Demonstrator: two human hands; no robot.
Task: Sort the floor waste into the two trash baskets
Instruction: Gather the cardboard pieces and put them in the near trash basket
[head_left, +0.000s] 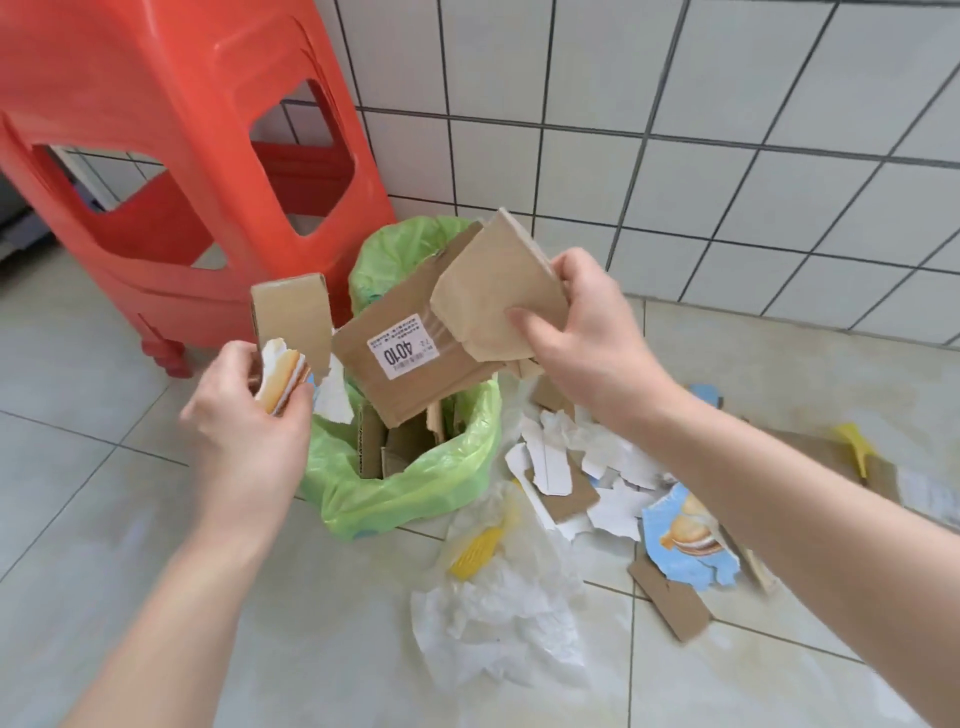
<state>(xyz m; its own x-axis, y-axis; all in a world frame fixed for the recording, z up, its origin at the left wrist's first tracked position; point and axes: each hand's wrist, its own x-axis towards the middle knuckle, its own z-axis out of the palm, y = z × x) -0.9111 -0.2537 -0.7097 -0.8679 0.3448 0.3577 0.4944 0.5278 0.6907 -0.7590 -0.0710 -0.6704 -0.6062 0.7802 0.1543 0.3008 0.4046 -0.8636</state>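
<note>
The right hand grips a bundle of torn brown corrugated cardboard pieces, thumb curled over the top sheet. The largest sheet, bearing a white label printed "4010", slants with its long axis running from the hand down and to the left, its lower edge hanging over the mouth of the trash basket lined with a light green plastic bag. More brown cardboard stands on end inside that basket.

The left hand pinches a torn strip of printed carton, brown on one face and showing a sandwich picture. The strip stands nearly upright above the fingers, just left of the basket rim.

On the pale tiled floor to the right of the basket lies a heap of torn white paper scraps, a crumpled white plastic bag with a yellow patch, a blue carton piece with a sandwich picture and flat brown cardboard offcuts. A red plastic stool stands behind the basket against the white tiled wall.
</note>
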